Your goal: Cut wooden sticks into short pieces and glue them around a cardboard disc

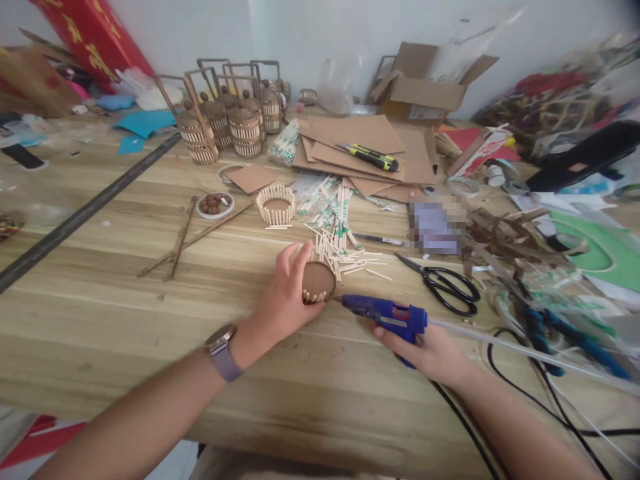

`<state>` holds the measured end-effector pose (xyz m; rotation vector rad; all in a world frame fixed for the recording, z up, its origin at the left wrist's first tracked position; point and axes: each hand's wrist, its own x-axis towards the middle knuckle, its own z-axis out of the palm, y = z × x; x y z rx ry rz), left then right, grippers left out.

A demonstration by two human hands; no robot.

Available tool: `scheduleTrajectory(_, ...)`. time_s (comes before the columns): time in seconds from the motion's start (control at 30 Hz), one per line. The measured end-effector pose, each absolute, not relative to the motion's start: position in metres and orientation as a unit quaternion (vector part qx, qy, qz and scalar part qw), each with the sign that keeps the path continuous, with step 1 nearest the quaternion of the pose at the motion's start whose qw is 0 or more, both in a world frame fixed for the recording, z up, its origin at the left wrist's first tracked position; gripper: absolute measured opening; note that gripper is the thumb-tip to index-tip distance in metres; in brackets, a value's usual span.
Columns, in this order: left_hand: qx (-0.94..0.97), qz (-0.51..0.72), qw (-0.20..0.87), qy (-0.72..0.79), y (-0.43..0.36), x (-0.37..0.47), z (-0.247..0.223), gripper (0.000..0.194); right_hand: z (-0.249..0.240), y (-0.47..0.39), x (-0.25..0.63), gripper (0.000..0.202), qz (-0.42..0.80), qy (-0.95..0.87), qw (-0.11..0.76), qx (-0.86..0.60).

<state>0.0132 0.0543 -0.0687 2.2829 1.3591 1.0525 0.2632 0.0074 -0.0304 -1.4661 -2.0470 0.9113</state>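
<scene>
My left hand [286, 283] curls around a round brown cardboard disc [320, 279] with short wooden sticks standing along part of its rim. In my right hand [425, 350] is a blue hot glue gun [387, 313], its nozzle at the disc's right edge; I cannot tell if it touches. A clear glue stick [470, 330] runs out of the gun's back. Short wooden sticks [345, 257] lie in a loose pile just beyond the disc. Farther back stands a small round basket [276, 207] ringed with upright sticks.
Black scissors [453, 290] and a pen [383, 240] lie to the right. Black cables [525, 393] trail beside my right arm. Behind are a bowl of brown nuts [215, 205], several lidded stick buckets [245, 130], and cardboard sheets [350, 137] with a utility knife [373, 157] on top.
</scene>
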Motion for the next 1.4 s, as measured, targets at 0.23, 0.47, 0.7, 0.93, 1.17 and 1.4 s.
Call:
scheduleTrajectory(0.23, 0.790, 0.368, 0.140, 0.469, 0.054, 0.014, -0.068, 0.118, -0.042, 0.004, 0.262, 0.029, 0.256, -0.769, 0.235, -0.536)
scheduleTrajectory(0.47, 0.791, 0.364, 0.146, 0.469, 0.054, 0.013, -0.068, 0.117, -0.039, 0.004, 0.259, 0.031, 0.238, -0.786, 0.208, -0.531)
scheduleTrajectory(0.7, 0.789, 0.361, 0.147, 0.474, 0.054, 0.014, -0.068, 0.115, -0.040, 0.004, 0.257, 0.029, 0.235, -0.788, 0.217, -0.526)
scheduleTrajectory(0.93, 0.792, 0.365, 0.146, 0.468, 0.054, 0.014, -0.068, 0.118, -0.046, 0.003, 0.258, 0.033, 0.220, -0.787, 0.216, -0.534)
scheduleTrajectory(1.17, 0.792, 0.367, 0.141, 0.467, 0.054, 0.013, -0.068, 0.118, -0.042, 0.003, 0.254, 0.028, 0.226, -0.790, 0.227, -0.523)
scheduleTrajectory(1.4, 0.792, 0.361, 0.145, 0.470, 0.054, 0.014, -0.068, 0.117, -0.040, 0.003, 0.252, 0.025, 0.223, -0.800, 0.226, -0.509)
